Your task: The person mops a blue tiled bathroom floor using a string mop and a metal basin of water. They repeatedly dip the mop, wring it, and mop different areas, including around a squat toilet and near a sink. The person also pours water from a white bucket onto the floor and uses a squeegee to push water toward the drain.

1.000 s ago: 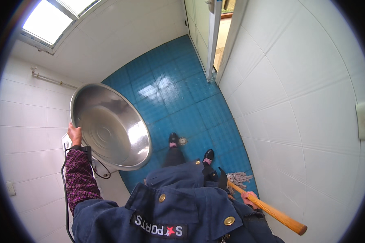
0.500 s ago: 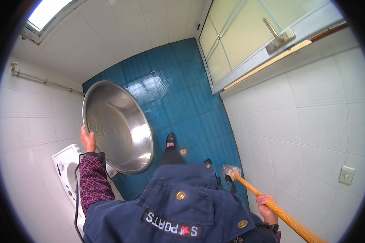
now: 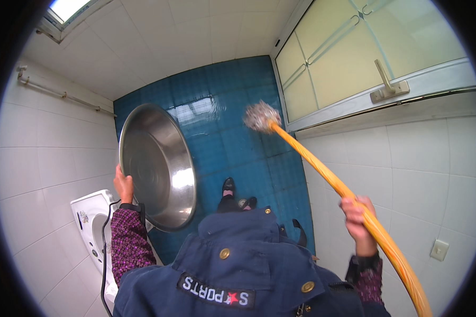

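Observation:
My left hand [image 3: 124,186] grips the near left rim of a large metal basin [image 3: 166,153], which is tilted on its side with its hollow toward the right. Only the back of the hand and the thumb show; the other fingers are behind the rim. Closed round a long orange wood-patterned handle, my right hand [image 3: 358,215] holds a mop [image 3: 328,171]. The pale, stringy mop head [image 3: 262,117] is out ahead, over the far part of the floor near the door, and is slightly blurred. Whether it touches the floor I cannot tell.
Blue wet-looking tiles cover the floor [image 3: 227,142], with a drain by my shoes [image 3: 228,186]. At left stands a white washbasin [image 3: 90,208] below a wall pipe [image 3: 63,95]. A door [image 3: 344,63] with a lever handle is at the far right. White tiled walls enclose the room.
My right hand has raised and swung the mop forward; its head went from beside my feet to the far floor near the door. The basin stays in my left hand, turned slightly more edge-on.

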`<action>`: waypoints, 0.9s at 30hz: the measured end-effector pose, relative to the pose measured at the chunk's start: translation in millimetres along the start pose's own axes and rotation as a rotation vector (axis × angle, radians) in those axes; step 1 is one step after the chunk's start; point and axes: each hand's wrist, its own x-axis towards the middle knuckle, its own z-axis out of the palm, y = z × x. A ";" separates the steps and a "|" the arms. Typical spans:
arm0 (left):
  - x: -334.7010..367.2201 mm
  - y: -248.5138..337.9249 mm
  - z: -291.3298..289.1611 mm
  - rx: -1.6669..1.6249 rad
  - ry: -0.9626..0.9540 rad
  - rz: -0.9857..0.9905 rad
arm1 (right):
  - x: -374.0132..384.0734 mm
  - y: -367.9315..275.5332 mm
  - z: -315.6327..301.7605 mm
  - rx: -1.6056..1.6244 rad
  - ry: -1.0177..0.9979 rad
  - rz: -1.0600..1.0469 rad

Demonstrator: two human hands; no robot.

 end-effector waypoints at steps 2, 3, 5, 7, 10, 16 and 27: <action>-2.0 3.1 -5.5 -0.028 0.002 0.017 | 66.8 -12.6 -7.3 -0.008 -0.120 0.084; -3.0 4.4 -7.6 -0.059 0.008 0.039 | 104.3 -13.0 -11.8 0.007 -0.234 0.168; -2.7 5.7 -12.6 -0.065 0.018 0.084 | 174.3 -2.2 -24.8 0.052 -0.372 0.182; -0.8 5.7 -17.2 -0.031 0.033 0.140 | 223.4 6.6 -30.8 0.143 -0.238 0.103; 0.9 5.7 -20.1 0.035 -0.014 0.062 | 242.4 5.2 -53.9 -0.044 -0.198 0.184; -0.1 14.9 -5.9 0.023 -0.033 0.175 | 226.2 31.9 -145.9 -0.109 -0.077 0.196; -13.7 35.7 -12.3 0.188 -0.040 0.254 | 46.2 74.7 -309.0 -0.147 -0.069 -0.080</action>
